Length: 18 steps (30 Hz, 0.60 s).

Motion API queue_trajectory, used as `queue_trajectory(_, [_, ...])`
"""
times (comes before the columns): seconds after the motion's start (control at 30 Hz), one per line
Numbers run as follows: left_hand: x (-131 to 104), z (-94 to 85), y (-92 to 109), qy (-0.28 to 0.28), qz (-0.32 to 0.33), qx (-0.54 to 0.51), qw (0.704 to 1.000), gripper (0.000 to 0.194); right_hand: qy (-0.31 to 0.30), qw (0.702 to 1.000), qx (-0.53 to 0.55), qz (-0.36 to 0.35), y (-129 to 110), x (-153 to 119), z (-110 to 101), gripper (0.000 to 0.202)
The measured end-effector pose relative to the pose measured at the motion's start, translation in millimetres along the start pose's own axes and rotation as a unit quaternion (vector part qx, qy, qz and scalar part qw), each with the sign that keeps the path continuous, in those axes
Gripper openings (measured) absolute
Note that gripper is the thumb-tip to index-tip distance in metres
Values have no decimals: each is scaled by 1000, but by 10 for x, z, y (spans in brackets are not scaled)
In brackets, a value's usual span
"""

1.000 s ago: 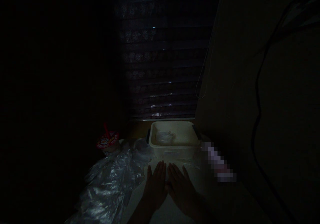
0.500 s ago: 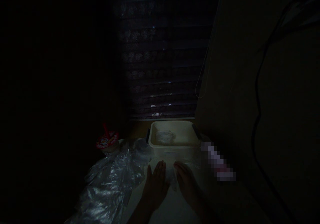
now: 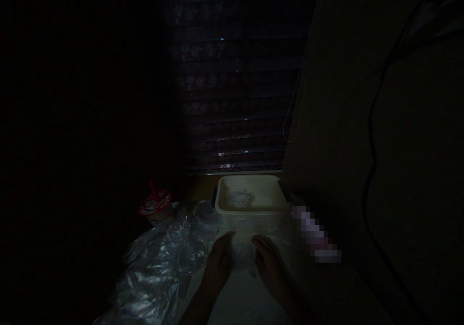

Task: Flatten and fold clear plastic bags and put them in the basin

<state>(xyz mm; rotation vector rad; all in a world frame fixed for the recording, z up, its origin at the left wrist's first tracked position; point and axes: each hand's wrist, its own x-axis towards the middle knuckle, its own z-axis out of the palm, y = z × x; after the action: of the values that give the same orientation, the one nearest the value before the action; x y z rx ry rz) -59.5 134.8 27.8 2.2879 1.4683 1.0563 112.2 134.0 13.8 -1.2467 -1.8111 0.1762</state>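
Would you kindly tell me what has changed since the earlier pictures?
The right hand has moved right and the left hand slightly left, widening the gap; both are turned more edge-on. Whether either holds anything is too dark to tell. The tub, lidded cup and clear plastic stayed put.

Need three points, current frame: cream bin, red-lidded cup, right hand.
cream bin [image 3: 253, 222]: head view, on its front wall.
red-lidded cup [image 3: 154, 208]: head view, on its lid.
right hand [image 3: 268, 261]: head view, back of the hand.
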Motion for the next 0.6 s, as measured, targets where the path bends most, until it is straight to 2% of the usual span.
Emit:
queue_trajectory(0.27, [16,36,19,11,-18,-23,1000,45,-36,999,-1,-14,-21,18,-33,33])
queue_trajectory(0.47, [20,26,34,-1,-15,-22,1000,49,-87,996,-6,-26,-92,61,-104,47])
queue_trajectory(0.6, [33,-5,80,-4,-13,-22,1000,52,-107,994,-12,-23,-139,83,-143,49])
